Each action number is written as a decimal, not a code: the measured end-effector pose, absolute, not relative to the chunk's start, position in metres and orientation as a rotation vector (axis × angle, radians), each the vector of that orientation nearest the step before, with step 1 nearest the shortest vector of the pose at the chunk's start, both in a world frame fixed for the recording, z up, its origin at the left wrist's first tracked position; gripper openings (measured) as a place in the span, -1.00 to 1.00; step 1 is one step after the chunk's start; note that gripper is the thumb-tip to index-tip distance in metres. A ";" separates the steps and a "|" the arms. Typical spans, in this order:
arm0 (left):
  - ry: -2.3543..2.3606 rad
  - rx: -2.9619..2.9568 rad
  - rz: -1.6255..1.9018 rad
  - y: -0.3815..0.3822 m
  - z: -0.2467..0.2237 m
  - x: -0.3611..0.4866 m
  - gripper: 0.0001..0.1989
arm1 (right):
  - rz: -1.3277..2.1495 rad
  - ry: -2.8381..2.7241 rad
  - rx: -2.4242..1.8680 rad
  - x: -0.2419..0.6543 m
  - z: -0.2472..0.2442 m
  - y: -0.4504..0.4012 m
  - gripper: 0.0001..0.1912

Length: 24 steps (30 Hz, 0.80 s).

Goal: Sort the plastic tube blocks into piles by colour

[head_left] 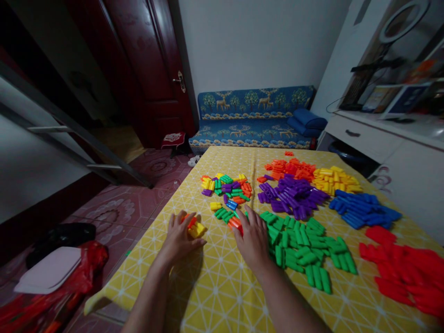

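Observation:
My left hand (178,238) curls round a small cluster of orange and yellow plastic pieces (197,230) at the left of the table, thumb on the near side. My right hand (254,238) is palm down with fingers apart. Its thumb and index finger are at an orange piece (236,225), and its other fingers reach the edge of the green pile (305,245). Just beyond both hands lies a mixed-colour group of pieces (227,187), with a yellow piece (215,206) and a blue piece (231,205) on its near side.
Sorted piles of purple (294,196), orange (293,169), yellow (336,180), blue (364,209) and red pieces (409,268) cover the right of the patterned yellow tablecloth (215,291). A blue sofa (249,132) stands behind, a white cabinet (367,138) at right.

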<state>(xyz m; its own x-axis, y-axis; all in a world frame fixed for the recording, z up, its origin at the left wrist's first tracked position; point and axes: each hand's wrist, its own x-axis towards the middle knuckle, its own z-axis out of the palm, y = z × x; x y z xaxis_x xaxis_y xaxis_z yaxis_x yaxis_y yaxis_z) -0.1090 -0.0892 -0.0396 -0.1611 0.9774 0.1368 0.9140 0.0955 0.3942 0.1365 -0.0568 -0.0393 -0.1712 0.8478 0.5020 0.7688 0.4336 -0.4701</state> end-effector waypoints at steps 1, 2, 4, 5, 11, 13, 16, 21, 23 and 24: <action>2.138 1.959 0.663 -0.085 -0.044 -0.102 -0.24 | 0.125 -2.019 -1.395 0.135 -0.039 -0.058 -0.51; 2.068 1.986 0.733 -0.079 -0.049 -0.093 -0.31 | 0.127 -2.065 -1.409 0.135 -0.038 -0.059 -0.49; 1.952 2.018 0.860 -0.065 -0.053 -0.074 -0.40 | 0.156 -2.113 -1.395 0.134 -0.038 -0.060 -0.50; 1.919 2.026 0.910 -0.056 -0.054 -0.065 -0.42 | 0.175 -2.116 -1.375 0.134 -0.037 -0.060 -0.51; 1.764 2.040 1.052 -0.005 -0.038 -0.028 -0.50 | 0.273 -2.092 -1.284 0.135 -0.040 -0.060 -0.52; 1.769 2.001 1.090 0.004 -0.036 -0.021 -0.55 | 0.317 -2.085 -1.238 0.135 -0.043 -0.059 -0.50; 1.789 1.877 1.273 0.009 -0.042 -0.015 -0.61 | 0.418 -2.030 -1.124 0.134 -0.047 -0.058 -0.51; 1.642 1.593 1.512 0.007 -0.051 -0.018 -0.70 | 0.516 -1.804 -1.056 0.134 -0.052 -0.053 -0.54; 1.682 1.481 1.557 0.004 -0.046 -0.020 -0.72 | 0.542 -1.757 -1.073 0.134 -0.054 -0.051 -0.54; 1.723 1.447 1.577 0.003 -0.044 -0.020 -0.72 | 0.549 -1.749 -1.085 0.134 -0.055 -0.051 -0.54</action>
<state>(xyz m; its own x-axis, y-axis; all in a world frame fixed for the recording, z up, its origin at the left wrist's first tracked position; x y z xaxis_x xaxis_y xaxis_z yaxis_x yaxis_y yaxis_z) -0.0202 0.0027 -0.0435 -0.3899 0.8556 0.3404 0.4145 -0.1670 0.8946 0.1344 -0.0512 -0.0547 -0.1339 0.8584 0.4953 0.4218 0.5016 -0.7553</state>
